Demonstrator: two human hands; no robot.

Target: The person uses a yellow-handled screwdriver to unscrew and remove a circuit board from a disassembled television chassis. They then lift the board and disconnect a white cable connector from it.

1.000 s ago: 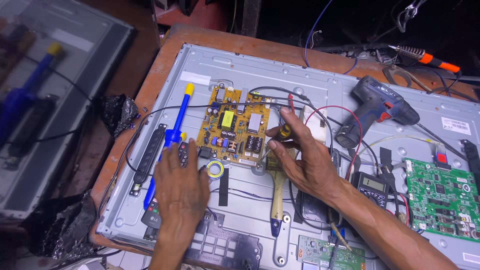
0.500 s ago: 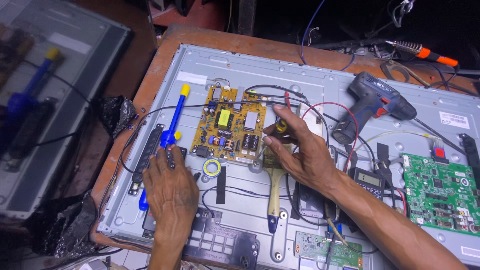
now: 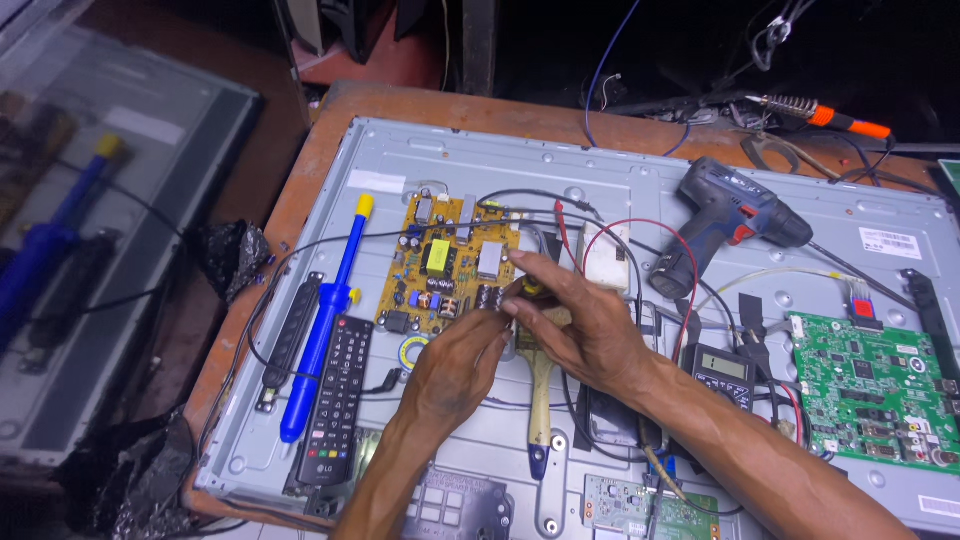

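A yellow circuit board [image 3: 440, 262] lies on the grey metal back panel [image 3: 420, 160] of a flat screen. My right hand [image 3: 585, 325] rests at the board's lower right corner and pinches a small yellow-tipped tool [image 3: 530, 288]. My left hand [image 3: 455, 365] comes up from below, its curled fingertips meeting the right hand's fingers at that corner. Whether the left fingers grip anything is hidden. A wooden-handled brush [image 3: 540, 395] lies under both hands.
A black remote [image 3: 335, 400] and a blue and yellow desoldering pump [image 3: 325, 320] lie at the left. A cordless drill [image 3: 730, 220], a multimeter [image 3: 725, 370] and a green board [image 3: 870, 385] sit at the right. A soldering iron [image 3: 820, 113] rests at the back.
My left hand has left the remote and moved right to meet the right hand at the board's corner. The right hand has stayed near the same spot.
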